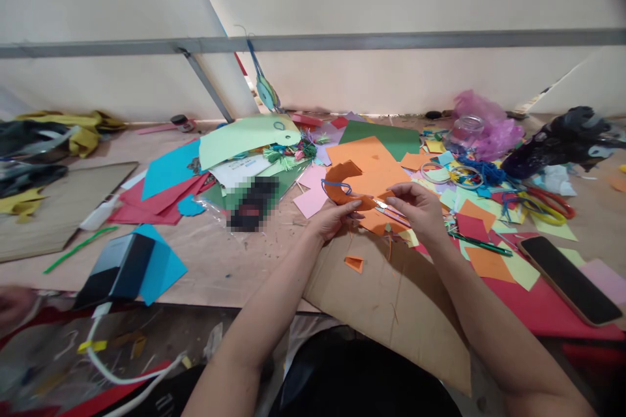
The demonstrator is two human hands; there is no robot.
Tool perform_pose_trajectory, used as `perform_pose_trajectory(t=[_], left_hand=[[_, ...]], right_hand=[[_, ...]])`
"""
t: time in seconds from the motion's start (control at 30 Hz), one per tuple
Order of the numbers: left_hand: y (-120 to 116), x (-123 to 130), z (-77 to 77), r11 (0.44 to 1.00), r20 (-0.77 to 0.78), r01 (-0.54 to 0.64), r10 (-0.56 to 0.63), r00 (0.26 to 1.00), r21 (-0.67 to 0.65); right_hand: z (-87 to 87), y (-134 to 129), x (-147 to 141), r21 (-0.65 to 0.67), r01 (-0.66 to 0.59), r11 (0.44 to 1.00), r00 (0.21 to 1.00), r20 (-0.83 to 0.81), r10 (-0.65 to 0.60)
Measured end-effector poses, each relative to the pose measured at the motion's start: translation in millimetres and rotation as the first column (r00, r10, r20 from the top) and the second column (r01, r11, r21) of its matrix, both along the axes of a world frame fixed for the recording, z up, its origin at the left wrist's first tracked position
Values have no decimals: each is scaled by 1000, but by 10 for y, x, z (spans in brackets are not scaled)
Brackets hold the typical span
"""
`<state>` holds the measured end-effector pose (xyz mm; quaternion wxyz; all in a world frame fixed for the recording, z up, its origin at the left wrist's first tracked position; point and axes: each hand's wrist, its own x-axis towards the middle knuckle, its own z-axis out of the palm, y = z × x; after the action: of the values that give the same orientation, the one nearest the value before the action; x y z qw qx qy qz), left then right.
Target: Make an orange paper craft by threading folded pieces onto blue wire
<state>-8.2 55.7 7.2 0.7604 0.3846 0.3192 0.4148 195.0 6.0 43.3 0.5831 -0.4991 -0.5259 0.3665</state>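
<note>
My left hand (337,218) is closed on a curved orange paper piece (342,192), which has a blue cord loop (336,185) by it. On its right, my right hand (415,205) pinches the edge of the orange paper, with a slim cutter-like tool (391,214) lying under its fingers. Whether the tool is gripped or just touched is hard to tell. Both hands are above a cardboard sheet (391,293), on which a small folded orange scrap (355,264) lies. A larger orange sheet (374,156) is just behind the hands.
A phone (570,280), scissors (542,205), a green pen (482,244) and coloured paper scraps lie at the right. Farther back stands a glass jar (467,130). At the left are blue and red papers (156,199) and a dark device (117,267) with a white cable. Another person's hand (17,306) shows far left.
</note>
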Motion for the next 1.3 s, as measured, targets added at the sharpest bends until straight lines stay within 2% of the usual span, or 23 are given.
perform_pose_trajectory(t=[0.2, 0.4, 0.63, 1.0, 1.3], left_hand=[[13, 12, -24, 999, 13, -51, 51, 999, -2], [1, 21, -9, 998, 17, -63, 62, 998, 16], [-14, 16, 42, 999, 7, 5, -5, 1000, 40], [5, 16, -21, 999, -18, -6, 7, 1000, 51], [13, 29, -55, 999, -11, -40, 41, 999, 26]], right_hand=[[67, -63, -50, 175, 16, 984, 969, 242, -59], [68, -63, -62, 266, -3, 964, 927, 363, -97], [41, -50, -52, 325, -9, 946, 908, 398, -128], [19, -42, -31, 336, -10, 942, 907, 400, -133], [56, -48, -45, 402, -56, 914, 864, 478, -158]])
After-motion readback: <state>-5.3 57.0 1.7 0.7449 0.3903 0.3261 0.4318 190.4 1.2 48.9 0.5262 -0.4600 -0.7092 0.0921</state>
